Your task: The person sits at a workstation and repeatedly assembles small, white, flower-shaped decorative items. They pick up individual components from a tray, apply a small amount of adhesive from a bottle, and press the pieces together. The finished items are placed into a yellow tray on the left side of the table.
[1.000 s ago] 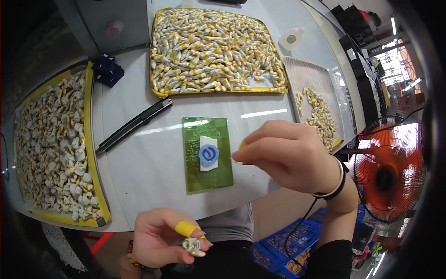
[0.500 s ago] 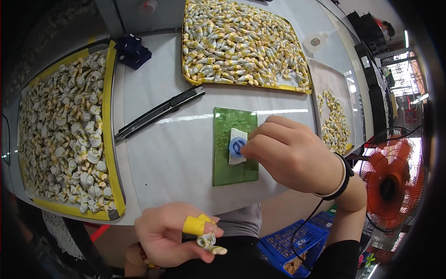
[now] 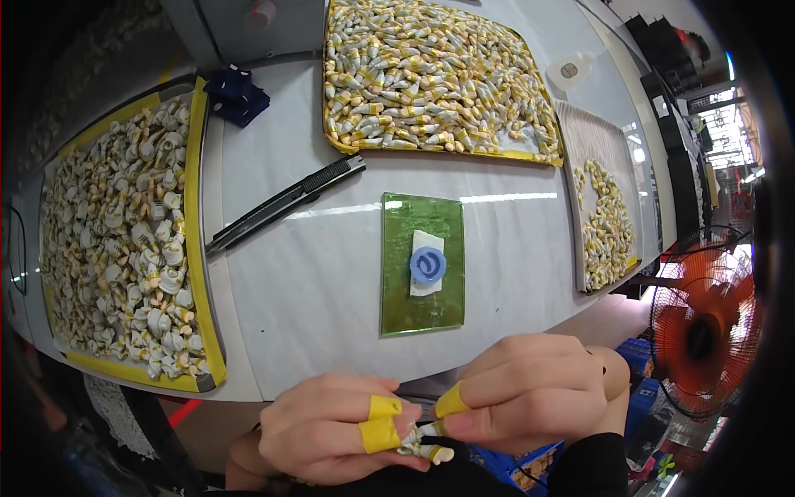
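Note:
My left hand, yellow tape round its fingers, is closed on small white wrapped pieces with pale tips at the lower middle. My right hand, one finger also taped yellow, pinches the end of a white piece beside the left fingertips. Both hands nearly meet in front of the table edge; the fingers partly hide the pieces. Beyond them lies a green glossy plate. On it a white pad carries a small round blue cup with a dark blue curved mark inside.
A black utility knife lies left of the plate. Trays of similar pieces stand at left, back and right. Dark blue cloth and a white bottle lie farther back. An orange fan stands at right.
My right hand has left the blue cup and come down toward me to the left hand. It now pinches a piece there. The left hand has shifted slightly right.

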